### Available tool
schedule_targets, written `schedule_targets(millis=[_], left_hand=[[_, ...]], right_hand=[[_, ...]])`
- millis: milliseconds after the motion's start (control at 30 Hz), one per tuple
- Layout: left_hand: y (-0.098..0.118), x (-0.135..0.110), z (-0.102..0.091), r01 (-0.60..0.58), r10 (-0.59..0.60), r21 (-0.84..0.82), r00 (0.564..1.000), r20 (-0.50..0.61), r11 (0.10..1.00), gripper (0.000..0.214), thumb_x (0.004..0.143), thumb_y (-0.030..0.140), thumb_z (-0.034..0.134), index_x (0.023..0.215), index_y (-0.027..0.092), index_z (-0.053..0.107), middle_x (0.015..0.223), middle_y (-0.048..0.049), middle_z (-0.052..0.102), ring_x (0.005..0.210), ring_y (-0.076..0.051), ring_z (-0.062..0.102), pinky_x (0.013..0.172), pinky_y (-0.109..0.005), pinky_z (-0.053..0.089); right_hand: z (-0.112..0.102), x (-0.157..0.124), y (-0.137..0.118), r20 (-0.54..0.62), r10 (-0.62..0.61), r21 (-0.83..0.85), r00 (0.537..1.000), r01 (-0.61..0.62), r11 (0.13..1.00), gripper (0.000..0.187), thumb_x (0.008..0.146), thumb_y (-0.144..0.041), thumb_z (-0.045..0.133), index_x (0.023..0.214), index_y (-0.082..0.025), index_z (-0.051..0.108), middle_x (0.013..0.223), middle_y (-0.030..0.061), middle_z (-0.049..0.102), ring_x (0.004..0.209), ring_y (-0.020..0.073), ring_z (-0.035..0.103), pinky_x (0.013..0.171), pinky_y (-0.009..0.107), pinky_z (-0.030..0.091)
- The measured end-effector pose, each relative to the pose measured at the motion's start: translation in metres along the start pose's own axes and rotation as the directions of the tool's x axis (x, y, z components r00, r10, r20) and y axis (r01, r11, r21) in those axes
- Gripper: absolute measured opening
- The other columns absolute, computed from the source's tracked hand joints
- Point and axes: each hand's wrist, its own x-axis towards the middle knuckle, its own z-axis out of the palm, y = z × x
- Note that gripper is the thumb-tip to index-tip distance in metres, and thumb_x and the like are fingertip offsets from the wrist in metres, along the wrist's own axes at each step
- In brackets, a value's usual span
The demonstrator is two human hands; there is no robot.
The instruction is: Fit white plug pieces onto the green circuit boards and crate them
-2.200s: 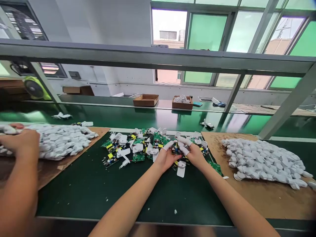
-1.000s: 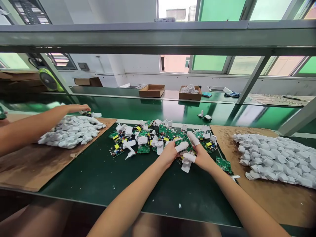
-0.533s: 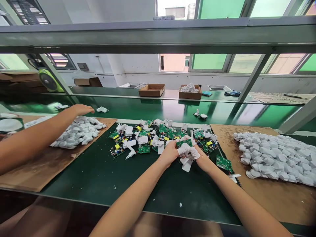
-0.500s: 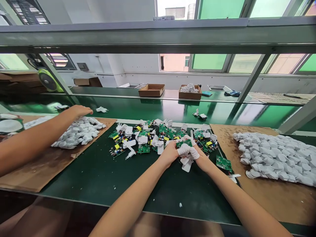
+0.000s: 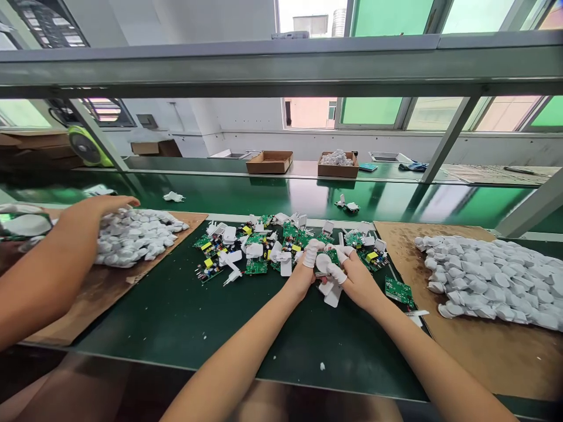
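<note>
My left hand [image 5: 304,271] and my right hand [image 5: 355,275] come together over the dark green work surface. White finger covers sit on several fingers. Between the hands is a green circuit board [image 5: 333,256], gripped from both sides. A round white plastic piece [image 5: 323,263] lies against its near face, at the fingertips. White flat plastic parts [image 5: 333,295] show just below the hands; whether they join the held board I cannot tell. Just beyond stretches a heap of circuit boards with white plastic parts [image 5: 255,250].
Round white pieces form a pile [image 5: 497,281] on brown cardboard at right. Another white pile [image 5: 141,234] lies at left, under a co-worker's arm [image 5: 65,258]. A loose circuit board [image 5: 398,290] rests right of my hands. Behind, a green belt [image 5: 255,196] carries a few assemblies.
My left fingers have shifted up along the board, and the round white piece now shows against it. Assemblies on the belt moved left. The co-worker's hand drew back left.
</note>
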Motion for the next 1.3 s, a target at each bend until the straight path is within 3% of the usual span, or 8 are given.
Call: schedule_targets(millis=[167, 333, 533, 633, 733, 933, 1067, 1300], left_hand=[[0.001, -0.001, 0.001, -0.039, 0.042, -0.071, 0.998, 0.047, 0.997, 0.056, 0.053, 0.063, 0.058, 0.084, 0.017, 0.051, 0.080, -0.0028, 0.056, 0.064, -0.013, 0.051, 0.050, -0.022, 0.042], [-0.004, 0.002, -0.005, -0.208, 0.217, 0.305, 0.976, 0.004, 0.929, 0.032, 0.065, 0.047, 0.057, 0.073, 0.015, 0.055, 0.073, -0.0023, 0.057, 0.070, -0.014, 0.050, 0.064, -0.022, 0.040], [-0.010, -0.009, -0.001, -0.354, 0.438, 0.616, 0.899, 0.017, 0.704, 0.031, 0.077, 0.044, 0.041, 0.077, 0.016, 0.055, 0.077, -0.0052, 0.057, 0.074, -0.017, 0.050, 0.071, -0.028, 0.038], [-0.014, -0.011, 0.002, -0.299, 0.382, 0.532, 0.923, -0.050, 0.792, 0.043, 0.075, 0.054, 0.035, 0.077, 0.015, 0.053, 0.075, -0.0062, 0.057, 0.071, -0.017, 0.051, 0.067, -0.029, 0.040], [-0.017, -0.010, 0.004, -0.278, 0.325, 0.432, 0.945, -0.036, 0.858, 0.050, 0.072, 0.060, 0.034, 0.086, 0.015, 0.051, 0.086, -0.0075, 0.057, 0.085, -0.019, 0.051, 0.077, -0.030, 0.040], [-0.023, -0.011, 0.003, -0.323, 0.388, 0.527, 0.921, -0.015, 0.786, 0.041, 0.077, 0.051, 0.036, 0.092, 0.015, 0.049, 0.090, -0.0070, 0.056, 0.089, -0.018, 0.049, 0.086, -0.031, 0.035], [-0.025, -0.011, 0.002, -0.314, 0.386, 0.524, 0.922, -0.031, 0.792, 0.054, 0.075, 0.059, 0.030, 0.097, 0.013, 0.049, 0.096, -0.0098, 0.056, 0.091, -0.020, 0.050, 0.084, -0.033, 0.036], [-0.019, -0.007, 0.000, -0.322, 0.297, 0.607, 0.944, 0.145, 0.727, 0.049, 0.072, 0.045, 0.050, 0.110, 0.013, 0.044, 0.100, -0.0095, 0.057, 0.094, -0.021, 0.050, 0.087, -0.033, 0.035]], right_hand=[[-0.002, 0.001, 0.003, -0.072, 0.061, 0.113, 0.996, -0.053, 0.992, 0.040, 0.078, -0.051, 0.032, 0.077, -0.015, 0.051, 0.066, 0.0052, 0.051, 0.063, 0.0198, 0.048, 0.060, 0.033, 0.042], [0.004, 0.002, 0.006, -0.069, 0.039, 0.407, 0.997, -0.008, 0.913, 0.036, 0.076, -0.050, 0.041, 0.088, -0.017, 0.048, 0.080, 0.0049, 0.056, 0.073, 0.0187, 0.052, 0.071, 0.032, 0.043], [0.010, -0.001, -0.001, -0.140, 0.079, 0.395, 0.987, -0.018, 0.918, 0.047, 0.075, -0.056, 0.039, 0.100, -0.016, 0.045, 0.089, 0.0093, 0.057, 0.084, 0.0221, 0.053, 0.075, 0.036, 0.042], [0.013, -0.003, 0.001, -0.177, 0.059, 0.348, 0.983, 0.006, 0.937, 0.051, 0.077, -0.058, 0.035, 0.104, -0.016, 0.045, 0.089, 0.0105, 0.057, 0.084, 0.0229, 0.053, 0.076, 0.039, 0.042], [0.017, -0.004, 0.004, -0.236, 0.078, 0.395, 0.969, 0.022, 0.918, 0.053, 0.078, -0.059, 0.031, 0.108, -0.017, 0.045, 0.096, 0.0106, 0.056, 0.093, 0.0221, 0.051, 0.083, 0.039, 0.039], [0.018, -0.002, 0.001, -0.182, 0.094, 0.548, 0.979, 0.022, 0.836, 0.053, 0.078, -0.061, 0.030, 0.106, -0.020, 0.050, 0.103, 0.0077, 0.055, 0.099, 0.0190, 0.049, 0.090, 0.034, 0.036], [0.016, -0.002, -0.003, -0.208, 0.131, 0.547, 0.969, 0.004, 0.837, 0.054, 0.077, -0.061, 0.032, 0.103, -0.019, 0.052, 0.101, 0.0081, 0.056, 0.098, 0.0192, 0.049, 0.089, 0.034, 0.038], [0.011, 0.003, 0.001, -0.212, 0.231, 0.589, 0.950, -0.064, 0.806, 0.061, 0.070, -0.068, 0.035, 0.095, -0.017, 0.056, 0.094, 0.0088, 0.058, 0.093, 0.0213, 0.051, 0.086, 0.036, 0.040]])
